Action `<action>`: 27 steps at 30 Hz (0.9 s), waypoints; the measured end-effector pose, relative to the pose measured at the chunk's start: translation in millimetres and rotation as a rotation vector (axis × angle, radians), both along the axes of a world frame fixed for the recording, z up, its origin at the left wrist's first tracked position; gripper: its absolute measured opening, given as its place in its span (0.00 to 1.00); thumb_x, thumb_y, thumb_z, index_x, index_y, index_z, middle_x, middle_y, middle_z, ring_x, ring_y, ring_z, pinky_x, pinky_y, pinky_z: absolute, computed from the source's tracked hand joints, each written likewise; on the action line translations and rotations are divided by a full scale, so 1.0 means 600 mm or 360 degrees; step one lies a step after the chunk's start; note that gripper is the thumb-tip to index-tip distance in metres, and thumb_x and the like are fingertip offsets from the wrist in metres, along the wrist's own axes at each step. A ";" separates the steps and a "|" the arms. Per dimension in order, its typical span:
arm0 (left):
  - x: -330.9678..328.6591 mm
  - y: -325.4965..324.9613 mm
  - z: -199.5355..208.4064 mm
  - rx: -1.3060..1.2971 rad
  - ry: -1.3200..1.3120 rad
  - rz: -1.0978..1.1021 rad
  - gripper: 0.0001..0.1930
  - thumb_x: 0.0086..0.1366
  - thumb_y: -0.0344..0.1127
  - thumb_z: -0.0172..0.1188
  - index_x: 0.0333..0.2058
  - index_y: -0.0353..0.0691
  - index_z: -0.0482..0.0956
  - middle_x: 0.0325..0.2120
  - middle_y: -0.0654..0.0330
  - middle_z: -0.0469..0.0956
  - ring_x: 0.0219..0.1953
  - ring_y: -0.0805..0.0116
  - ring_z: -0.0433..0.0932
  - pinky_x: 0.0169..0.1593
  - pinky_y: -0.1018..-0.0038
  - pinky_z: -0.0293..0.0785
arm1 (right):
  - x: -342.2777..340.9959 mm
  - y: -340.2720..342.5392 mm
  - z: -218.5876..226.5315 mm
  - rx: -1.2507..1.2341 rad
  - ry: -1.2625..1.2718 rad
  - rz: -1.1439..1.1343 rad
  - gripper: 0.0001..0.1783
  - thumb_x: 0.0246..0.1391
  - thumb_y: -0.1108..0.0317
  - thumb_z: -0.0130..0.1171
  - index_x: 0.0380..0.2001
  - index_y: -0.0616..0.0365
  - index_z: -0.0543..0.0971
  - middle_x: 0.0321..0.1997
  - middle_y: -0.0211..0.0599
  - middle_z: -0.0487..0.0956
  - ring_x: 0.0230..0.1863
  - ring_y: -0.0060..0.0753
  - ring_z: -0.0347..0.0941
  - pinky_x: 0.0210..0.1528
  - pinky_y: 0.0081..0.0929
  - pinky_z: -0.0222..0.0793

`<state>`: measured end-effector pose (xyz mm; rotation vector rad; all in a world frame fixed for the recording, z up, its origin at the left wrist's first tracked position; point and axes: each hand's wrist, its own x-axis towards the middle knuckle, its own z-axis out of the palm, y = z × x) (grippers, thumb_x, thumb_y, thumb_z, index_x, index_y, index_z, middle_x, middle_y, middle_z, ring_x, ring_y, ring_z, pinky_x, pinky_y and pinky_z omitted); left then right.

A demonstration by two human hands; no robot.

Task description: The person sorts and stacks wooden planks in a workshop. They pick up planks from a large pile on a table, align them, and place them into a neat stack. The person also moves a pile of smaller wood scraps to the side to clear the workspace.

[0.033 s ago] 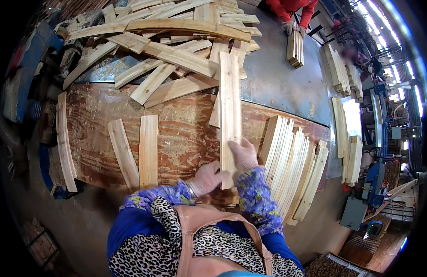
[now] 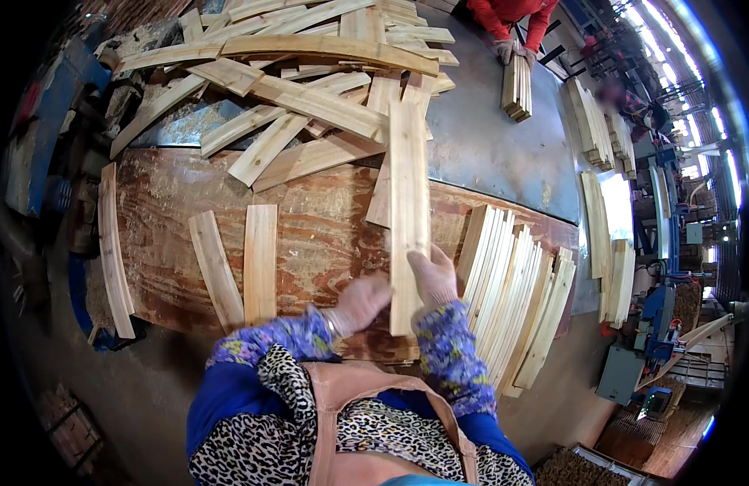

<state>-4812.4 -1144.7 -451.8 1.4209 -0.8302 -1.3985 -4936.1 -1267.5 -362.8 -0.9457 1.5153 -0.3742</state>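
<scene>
A long pale wooden board [image 2: 409, 194] stretches away from me over the near table, its near end close to my body. My right hand [image 2: 434, 275], in a light glove, grips the board's right edge, thumb on top. Close by the left edge is my left hand [image 2: 360, 304], also gloved and smeared by motion; whether it touches the board I cannot tell. To the right, a row of boards [image 2: 508, 283] stands on edge, packed side by side. Two separate boards lie on the left of the table, a curved one [image 2: 217, 267] and a straight one [image 2: 261, 259].
A jumbled heap of boards [image 2: 310, 101] covers the far left. Another board [image 2: 115, 251] lies along the table's left edge. Across the metal tabletop [image 2: 496, 162], a person in red sleeves [image 2: 524, 20] holds a small bundle of boards [image 2: 517, 87]. Machinery [image 2: 654, 324] stands at right.
The board in my right hand has shifted slightly right and toward me. My left hand has moved a little up beside its edge and become blurred.
</scene>
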 end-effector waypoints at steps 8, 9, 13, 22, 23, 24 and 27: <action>0.277 -0.431 -0.126 0.0120 0.1054 0.0935 0.21 0.74 0.55 0.62 0.38 0.40 0.81 0.29 0.59 0.80 0.30 0.64 0.79 0.37 0.62 0.77 | -0.217 0.162 -0.165 -0.1203 0.1635 0.0203 0.30 0.55 0.61 0.74 0.60 0.57 0.82 0.62 0.45 0.81 0.65 0.50 0.74 0.67 0.41 0.71; 0.297 -0.454 -0.120 0.0173 0.0963 0.1070 0.21 0.74 0.53 0.64 0.39 0.38 0.81 0.29 0.56 0.82 0.29 0.60 0.81 0.36 0.62 0.80 | -0.231 0.171 -0.185 -0.1327 0.1877 0.0242 0.30 0.53 0.60 0.75 0.59 0.56 0.83 0.63 0.46 0.80 0.67 0.53 0.72 0.68 0.43 0.70; 0.259 -0.453 -0.100 0.0145 0.0718 0.1000 0.10 0.69 0.36 0.63 0.42 0.35 0.83 0.34 0.56 0.85 0.32 0.61 0.85 0.35 0.64 0.82 | -0.261 0.174 -0.196 -0.1298 0.1822 0.0047 0.37 0.50 0.60 0.77 0.64 0.57 0.78 0.66 0.52 0.77 0.71 0.59 0.67 0.72 0.54 0.66; 0.027 -0.024 -0.003 -0.0037 -0.0201 -0.0489 0.30 0.68 0.47 0.66 0.63 0.35 0.77 0.53 0.44 0.85 0.56 0.49 0.83 0.65 0.59 0.76 | 0.020 -0.015 -0.029 0.0137 -0.0161 -0.0141 0.37 0.64 0.70 0.66 0.74 0.64 0.67 0.63 0.47 0.81 0.62 0.37 0.79 0.64 0.30 0.76; 0.062 -0.036 0.012 -0.0041 -0.0426 -0.0678 0.33 0.69 0.52 0.65 0.64 0.34 0.76 0.54 0.42 0.84 0.57 0.46 0.83 0.64 0.59 0.76 | 0.018 -0.018 -0.016 0.0060 -0.0035 -0.0244 0.35 0.63 0.72 0.66 0.71 0.66 0.70 0.59 0.47 0.83 0.56 0.34 0.82 0.59 0.29 0.80; 0.108 -0.066 0.024 -0.0170 -0.0736 -0.0587 0.33 0.69 0.55 0.63 0.62 0.34 0.77 0.53 0.40 0.84 0.56 0.43 0.83 0.63 0.57 0.76 | -0.005 -0.011 -0.038 -0.0035 -0.0131 -0.0407 0.33 0.63 0.71 0.65 0.70 0.65 0.71 0.58 0.46 0.84 0.54 0.35 0.82 0.58 0.28 0.80; 0.284 -0.163 0.027 -0.0316 -0.1566 0.0066 0.27 0.65 0.52 0.66 0.55 0.39 0.81 0.53 0.49 0.79 0.58 0.47 0.75 0.67 0.52 0.68 | -0.065 0.039 -0.064 -0.0377 0.0248 -0.0322 0.30 0.64 0.64 0.67 0.68 0.57 0.77 0.52 0.42 0.87 0.51 0.33 0.84 0.54 0.25 0.79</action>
